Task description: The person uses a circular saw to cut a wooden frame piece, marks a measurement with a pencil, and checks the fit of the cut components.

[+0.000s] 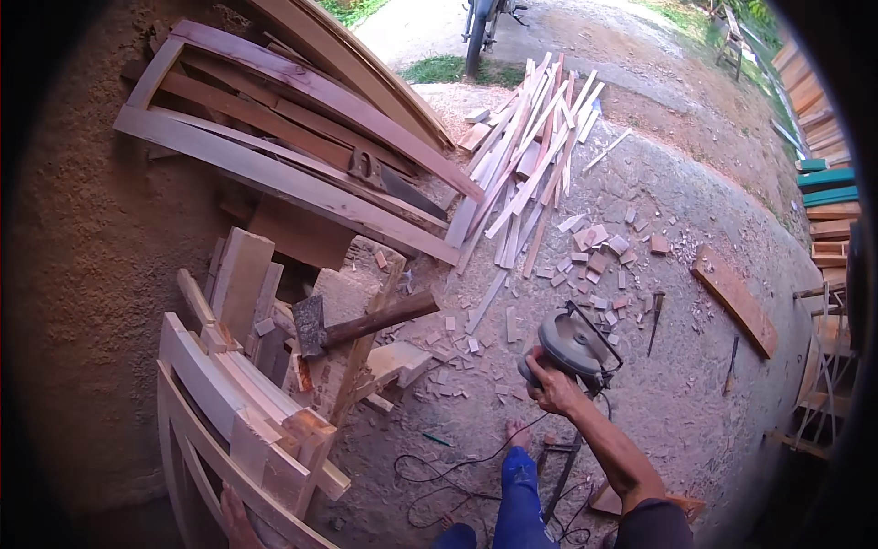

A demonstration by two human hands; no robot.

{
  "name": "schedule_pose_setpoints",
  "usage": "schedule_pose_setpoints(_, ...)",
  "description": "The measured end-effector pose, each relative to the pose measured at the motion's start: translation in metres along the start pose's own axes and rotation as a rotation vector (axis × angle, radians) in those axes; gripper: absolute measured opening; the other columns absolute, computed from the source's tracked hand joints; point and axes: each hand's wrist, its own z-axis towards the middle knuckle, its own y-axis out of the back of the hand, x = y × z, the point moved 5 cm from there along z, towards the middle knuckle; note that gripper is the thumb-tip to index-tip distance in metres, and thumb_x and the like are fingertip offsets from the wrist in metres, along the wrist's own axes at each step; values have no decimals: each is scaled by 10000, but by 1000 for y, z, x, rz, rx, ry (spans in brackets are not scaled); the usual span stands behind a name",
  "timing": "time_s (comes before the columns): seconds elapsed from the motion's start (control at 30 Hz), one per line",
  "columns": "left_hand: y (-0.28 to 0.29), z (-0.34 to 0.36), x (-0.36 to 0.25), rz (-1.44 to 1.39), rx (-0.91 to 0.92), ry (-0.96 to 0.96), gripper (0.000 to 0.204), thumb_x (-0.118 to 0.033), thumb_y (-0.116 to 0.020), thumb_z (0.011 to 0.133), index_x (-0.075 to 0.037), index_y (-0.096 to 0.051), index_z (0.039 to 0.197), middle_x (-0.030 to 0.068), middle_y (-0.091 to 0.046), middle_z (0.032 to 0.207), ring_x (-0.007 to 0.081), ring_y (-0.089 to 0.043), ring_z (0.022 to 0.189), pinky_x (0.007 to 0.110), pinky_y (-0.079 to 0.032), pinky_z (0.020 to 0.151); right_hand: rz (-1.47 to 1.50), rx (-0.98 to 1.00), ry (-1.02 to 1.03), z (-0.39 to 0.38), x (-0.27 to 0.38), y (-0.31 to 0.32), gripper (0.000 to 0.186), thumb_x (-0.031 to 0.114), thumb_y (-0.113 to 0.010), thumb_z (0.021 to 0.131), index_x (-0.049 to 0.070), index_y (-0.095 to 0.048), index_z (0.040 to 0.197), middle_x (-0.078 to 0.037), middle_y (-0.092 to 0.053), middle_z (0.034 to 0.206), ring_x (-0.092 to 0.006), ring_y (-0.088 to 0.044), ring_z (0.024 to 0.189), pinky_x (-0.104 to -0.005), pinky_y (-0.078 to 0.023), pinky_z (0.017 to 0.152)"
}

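My right hand (pixel 555 388) is wrapped round the handle of a circular saw (pixel 569 343), held above the littered ground. The saw has a rounded grey guard and a dark metal base. At the lower left, my left hand (pixel 240 520) lies against a curved wooden frame (pixel 206 425), fingers stretched out and partly cut off by the picture's edge. Beside that frame are stacked timber pieces (pixel 265 389). A hatchet (pixel 311 327) with a wooden handle rests on a wood block (pixel 343 297) just beyond them.
A large wooden frame (pixel 302 197) with a handsaw (pixel 389 183) on it leans by the wall. Thin strips (pixel 540 156) lie piled ahead, offcuts (pixel 594 261) scattered nearer. A plank (pixel 734 300) and a chisel-like tool (pixel 731 366) lie right. A cord (pixel 448 476) loops near my feet.
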Motion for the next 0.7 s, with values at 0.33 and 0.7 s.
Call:
schedule_pose_setpoints(0.33, -9, -78, 49, -450, 618, 396, 916, -735, -475, 956, -198, -165, 1630, 151, -333, 1583, 453, -439, 1340, 546, -529, 952, -445, 641, -150, 50, -119, -158, 487, 160, -604, 866, 179, -524, 1347, -125, -727, 1152, -340, -712, 1078, -517, -561, 883)
schedule_pose_setpoints(0.7, -9, -57, 46, -339, 748, 624, 1024, -697, -604, 871, -164, -160, 1625, 194, -305, 1596, 464, -392, 1387, 548, -464, 1034, -482, 694, -401, 78, -222, -289, 234, 192, -597, 943, 158, -809, 1036, -41, -786, 1091, -242, -749, 1031, -395, -581, 792)
